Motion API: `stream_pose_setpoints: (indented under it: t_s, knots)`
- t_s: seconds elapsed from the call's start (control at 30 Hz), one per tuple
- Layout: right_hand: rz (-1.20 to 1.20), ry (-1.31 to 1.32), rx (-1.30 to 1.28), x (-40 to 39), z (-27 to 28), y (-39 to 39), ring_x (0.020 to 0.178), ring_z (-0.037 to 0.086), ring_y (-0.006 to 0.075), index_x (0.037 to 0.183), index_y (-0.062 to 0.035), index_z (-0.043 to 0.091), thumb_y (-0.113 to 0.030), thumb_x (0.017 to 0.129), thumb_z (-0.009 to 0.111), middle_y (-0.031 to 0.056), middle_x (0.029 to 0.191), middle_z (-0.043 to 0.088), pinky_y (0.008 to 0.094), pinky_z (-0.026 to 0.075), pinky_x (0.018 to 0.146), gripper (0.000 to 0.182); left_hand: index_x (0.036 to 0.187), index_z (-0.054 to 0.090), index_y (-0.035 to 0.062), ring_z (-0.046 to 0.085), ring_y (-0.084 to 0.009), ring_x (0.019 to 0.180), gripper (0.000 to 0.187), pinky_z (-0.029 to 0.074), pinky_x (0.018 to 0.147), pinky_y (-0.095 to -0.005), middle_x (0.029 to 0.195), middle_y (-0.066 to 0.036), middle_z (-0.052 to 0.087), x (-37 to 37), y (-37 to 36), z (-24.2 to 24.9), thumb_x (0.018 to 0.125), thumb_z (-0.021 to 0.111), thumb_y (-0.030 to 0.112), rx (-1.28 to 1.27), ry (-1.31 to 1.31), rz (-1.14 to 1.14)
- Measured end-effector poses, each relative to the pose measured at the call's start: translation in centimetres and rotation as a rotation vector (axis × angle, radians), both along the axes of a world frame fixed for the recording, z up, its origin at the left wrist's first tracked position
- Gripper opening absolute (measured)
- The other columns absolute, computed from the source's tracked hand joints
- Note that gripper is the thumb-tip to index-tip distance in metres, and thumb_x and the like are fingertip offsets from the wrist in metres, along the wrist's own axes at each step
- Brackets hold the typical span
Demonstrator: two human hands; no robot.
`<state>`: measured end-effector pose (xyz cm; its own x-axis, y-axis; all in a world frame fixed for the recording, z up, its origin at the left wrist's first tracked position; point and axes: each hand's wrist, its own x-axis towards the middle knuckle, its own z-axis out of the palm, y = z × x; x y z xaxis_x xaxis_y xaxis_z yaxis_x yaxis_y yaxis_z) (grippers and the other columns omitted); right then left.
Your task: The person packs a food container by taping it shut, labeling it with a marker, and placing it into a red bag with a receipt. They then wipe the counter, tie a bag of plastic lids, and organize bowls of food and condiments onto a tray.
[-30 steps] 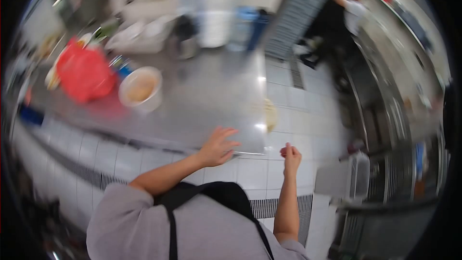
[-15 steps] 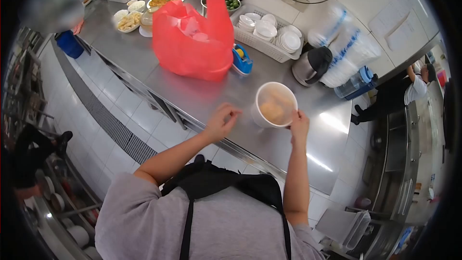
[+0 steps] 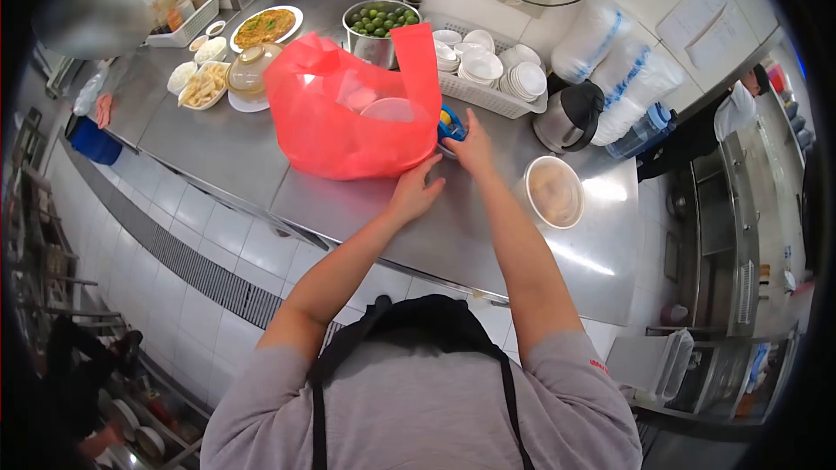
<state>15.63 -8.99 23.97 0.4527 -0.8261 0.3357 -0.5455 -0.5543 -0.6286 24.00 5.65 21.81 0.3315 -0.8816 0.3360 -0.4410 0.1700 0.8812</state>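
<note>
A red plastic bag (image 3: 348, 130) stands on the steel counter, a round container showing through its side. My left hand (image 3: 418, 191) is at the bag's lower right edge, its fingers apart and nothing seen in them. Just right of the bag, my right hand (image 3: 468, 144) has its fingers on the blue tape dispenser (image 3: 450, 124), which the bag and hand partly hide. To the right of my right forearm, a white round tub (image 3: 554, 191) with pale food stands upright on the counter.
Behind are a pot of green limes (image 3: 380, 19), a basket of white bowls (image 3: 496, 100) and a steel jug (image 3: 568, 117). Plates of food (image 3: 266, 27) lie back left. The counter's front edge (image 3: 322, 239) is near me. One person (image 3: 710, 135) is far right.
My right hand has left the tub and moved left to the tape dispenser. My left hand is now beside the bag. The tub stands farther right, and the view has shifted.
</note>
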Motion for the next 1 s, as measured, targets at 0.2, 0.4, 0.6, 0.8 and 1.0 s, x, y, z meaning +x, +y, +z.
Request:
stream_pose_setpoints:
  t_s: [0.2, 0.4, 0.6, 0.8, 1.0]
  knots:
    - [-0.23, -0.176, 0.077, -1.3, -2.1, 3.6, 0.096, 0.051, 0.0347, 0.109, 0.0042, 0.046, -0.024, 0.059, 0.075, 0.0217, 0.102, 0.054, 0.0373, 0.041, 0.081, 0.064, 0.109, 0.05, 0.004, 0.054, -0.0205, 0.099, 0.035, 0.045, 0.079, -0.0296, 0.101, -0.016, 0.057, 1.1, -3.1, -1.2, 0.076, 0.059, 0.008, 0.173, 0.272, -0.137]
    - [-0.38, -0.431, 0.381, -3.9, -2.7, 5.2, 0.078, 0.053, 0.0266, 0.091, 0.005, 0.054, -0.023, 0.069, 0.069, 0.0159, 0.09, 0.056, 0.0353, 0.042, 0.07, 0.038, 0.095, 0.047, 0.004, 0.054, -0.0206, 0.084, 0.034, 0.046, 0.068, -0.0295, 0.094, -0.01, 0.052, -3.8, -4.1, -2.0, 0.067, 0.067, 0.006, -0.126, 0.184, 0.041]
    - [-0.378, -0.919, 1.06, -4.2, 2.2, 2.6, 0.076, 0.052, 0.0165, 0.088, -0.0002, 0.06, -0.015, 0.074, 0.065, 0.0083, 0.086, 0.057, 0.0285, 0.041, 0.064, 0.022, 0.091, 0.057, 0.0043, 0.052, -0.0211, 0.081, 0.032, 0.045, 0.066, -0.0285, 0.091, -0.01, 0.049, -3.8, -6.9, -1.6, 0.064, 0.073, 0.012, -0.098, 0.155, 0.075]
    - [-0.34, -0.836, 0.914, -5.1, 5.5, 5.2, 0.079, 0.05, 0.015, 0.09, -0.0066, 0.058, -0.017, 0.076, 0.062, 0.0035, 0.086, 0.055, 0.0352, 0.037, 0.069, 0.018, 0.084, 0.06, 0.002, 0.054, -0.0207, 0.073, 0.026, 0.045, 0.065, -0.0294, 0.091, -0.01, 0.049, -3.2, -8.2, -1.8, 0.067, 0.073, 0.017, -0.079, 0.035, 0.08]
    - [-0.416, -0.932, 1.047, -12.9, 5.3, 18.5, 0.09, 0.05, 0.0122, 0.096, -0.0071, 0.055, -0.02, 0.081, 0.059, 0.0017, 0.092, 0.055, 0.0348, 0.04, 0.074, 0.02, 0.085, 0.06, 0.0013, 0.053, -0.0203, 0.072, 0.028, 0.045, 0.065, -0.0298, 0.091, -0.009, 0.049, -3.0, -8.1, -1.4, 0.066, 0.073, 0.017, -0.061, 0.051, 0.064]
